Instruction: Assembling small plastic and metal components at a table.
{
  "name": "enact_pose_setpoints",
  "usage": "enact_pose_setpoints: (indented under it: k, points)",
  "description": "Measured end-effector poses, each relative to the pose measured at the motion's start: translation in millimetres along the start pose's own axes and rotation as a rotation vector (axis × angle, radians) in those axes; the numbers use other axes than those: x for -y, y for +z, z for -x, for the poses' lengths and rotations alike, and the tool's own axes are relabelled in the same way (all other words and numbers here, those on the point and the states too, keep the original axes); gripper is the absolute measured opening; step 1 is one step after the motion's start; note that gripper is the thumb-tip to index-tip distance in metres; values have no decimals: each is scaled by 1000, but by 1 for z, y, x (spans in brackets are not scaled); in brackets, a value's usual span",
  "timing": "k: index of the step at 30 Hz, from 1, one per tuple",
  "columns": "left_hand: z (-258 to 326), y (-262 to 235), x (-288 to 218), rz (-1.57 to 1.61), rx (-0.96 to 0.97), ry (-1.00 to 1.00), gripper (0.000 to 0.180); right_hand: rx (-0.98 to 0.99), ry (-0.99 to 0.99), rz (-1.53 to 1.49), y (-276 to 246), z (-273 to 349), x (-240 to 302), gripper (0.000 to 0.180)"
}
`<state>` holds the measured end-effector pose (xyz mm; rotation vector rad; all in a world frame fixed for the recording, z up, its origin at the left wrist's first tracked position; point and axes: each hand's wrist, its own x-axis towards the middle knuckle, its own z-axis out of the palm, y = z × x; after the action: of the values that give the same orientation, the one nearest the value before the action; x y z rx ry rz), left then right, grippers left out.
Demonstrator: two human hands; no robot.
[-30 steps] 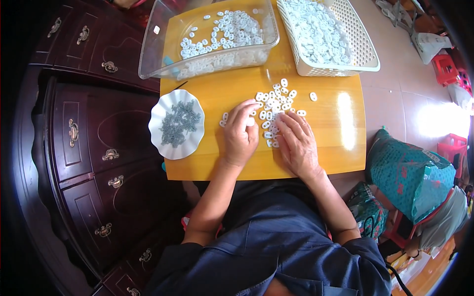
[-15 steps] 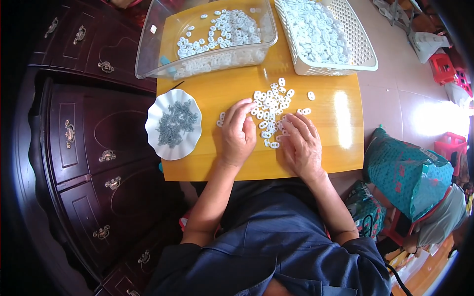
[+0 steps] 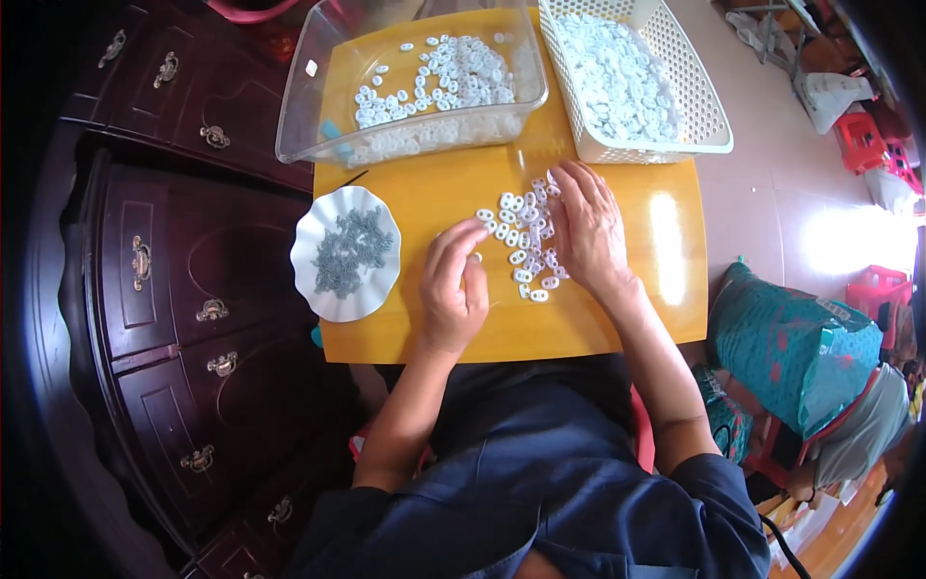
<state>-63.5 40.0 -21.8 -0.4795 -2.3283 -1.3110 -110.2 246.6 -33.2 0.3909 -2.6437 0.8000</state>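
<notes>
- We see the worktop (image 3: 424,193) carrying everything, seemingly to keep it within arm's reach;
- the clear bin (image 3: 299,116) and the white basket (image 3: 702,106) stand at its far side, likely leaving the near part free for handwork; the frame cuts off their far ends;
- the plate (image 3: 309,232) sits at the left, probably so its contents stay separate;
- the right hand (image 3: 593,236) lies along the pile's right edge, fingers extended and loose; we cannot see beneath its palm;
- the left hand (image 3: 451,299) is near the pile's left side, fingers half curled; we cannot tell whether they grasp anything;
- the white pieces (image 3: 521,236) lie between both hands, some hidden under the right;
- the grey bits (image 3: 352,253) are too fine to make out.
</notes>
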Motion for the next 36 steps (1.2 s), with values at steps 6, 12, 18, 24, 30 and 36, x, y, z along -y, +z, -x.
enact_pose_setpoints:
  k: [6,12,18,24,30,36]
  points:
    - [23,-22,-3,-208,71,-71,41,61,-5,-86,5,-12,0,33]
    - [33,-24,4,-245,103,-96,46,81,-143,-165,14,-11,6,40]
    - [29,-22,6,-183,84,-95,46,111,-175,-204,12,-16,-1,43]
    - [31,-23,2,-128,49,-82,44,47,-156,-213,7,-14,0,42]
    - [27,-24,0,-160,82,-52,41,-2,-175,-180,1,3,-3,38]
    - [0,-12,-12,-253,340,101,42,-48,-129,-200,-2,13,-5,33]
